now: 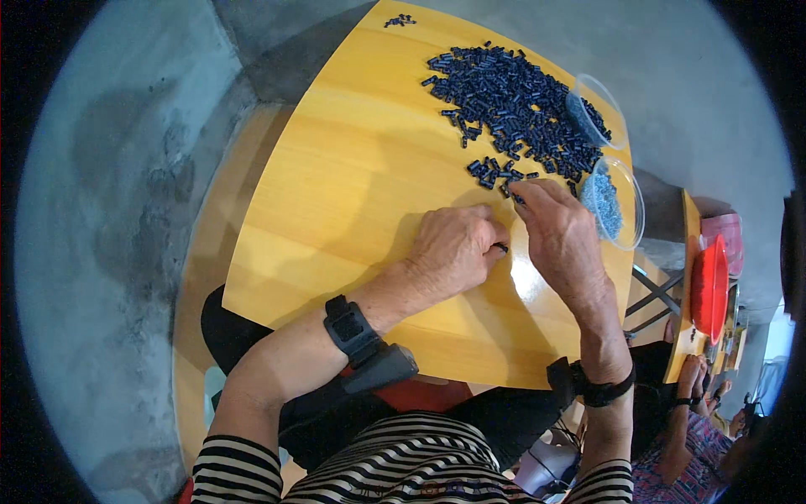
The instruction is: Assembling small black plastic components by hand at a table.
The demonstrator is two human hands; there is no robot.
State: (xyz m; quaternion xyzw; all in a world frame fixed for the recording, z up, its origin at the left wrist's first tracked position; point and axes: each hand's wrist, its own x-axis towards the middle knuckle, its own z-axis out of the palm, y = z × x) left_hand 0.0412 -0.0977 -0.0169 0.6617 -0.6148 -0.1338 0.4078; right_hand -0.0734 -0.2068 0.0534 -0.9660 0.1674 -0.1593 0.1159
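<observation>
My left hand [457,252] is over the middle of the yellow table, its thumb and fingers pinched on a small black piece [501,247], of which only the end shows. To its right, my right hand [561,239] reaches forward, fingertips together at the near edge of a small cluster of dark ribbed cylinders [494,171]. Dark bits lie right at those fingertips; whether one is gripped is hidden. Beyond spreads a large heap of the same short dark blue-black cylinders [516,105].
Two clear round tubs stand at the table's right edge: one [610,97] beside the heap, the nearer [640,210] with light-blue small bits. A few dark pieces [400,20] lie at the far corner. Rightward, another table bears a red basin [710,290]; a person's hands [693,374] are there.
</observation>
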